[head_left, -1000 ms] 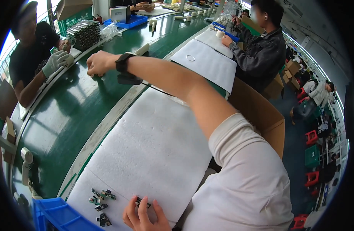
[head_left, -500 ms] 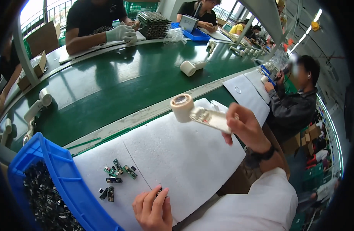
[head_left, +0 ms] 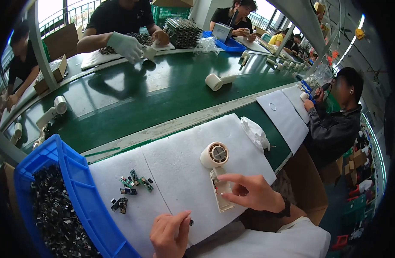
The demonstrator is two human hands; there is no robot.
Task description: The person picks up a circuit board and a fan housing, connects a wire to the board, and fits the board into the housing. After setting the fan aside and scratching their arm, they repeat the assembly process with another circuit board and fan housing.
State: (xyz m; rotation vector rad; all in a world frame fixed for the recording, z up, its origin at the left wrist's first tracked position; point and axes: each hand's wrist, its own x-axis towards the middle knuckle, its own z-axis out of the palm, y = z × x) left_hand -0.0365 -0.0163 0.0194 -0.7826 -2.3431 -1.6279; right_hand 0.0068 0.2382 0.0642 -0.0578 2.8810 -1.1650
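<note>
On a white foam sheet (head_left: 180,172) lies a cream handheld appliance (head_left: 214,156), like a small fan or hair dryer. Its round head has a spoked vent, and its hollow handle is open, with a bit of red showing inside. My right hand (head_left: 253,192) reaches over the handle, thumb and forefinger apart at its inner side. Nearer the front edge, my left hand (head_left: 169,232) is closed in a pinch on a small dark part, probably a circuit board (head_left: 191,222), mostly hidden by the fingers. Several small circuit boards (head_left: 128,191) lie loose to the left.
A blue bin (head_left: 73,180) full of small dark parts stands at the left. Beyond the sheet runs a green conveyor belt (head_left: 163,103) carrying more cream appliances (head_left: 214,81). A crumpled white bag (head_left: 254,133) lies at the sheet's right. Co-workers sit across the belt and at right.
The cream appliance has come down from the air onto the foam sheet, and my right hand has loosened from its handle end. My left hand has shifted slightly right, still pinching.
</note>
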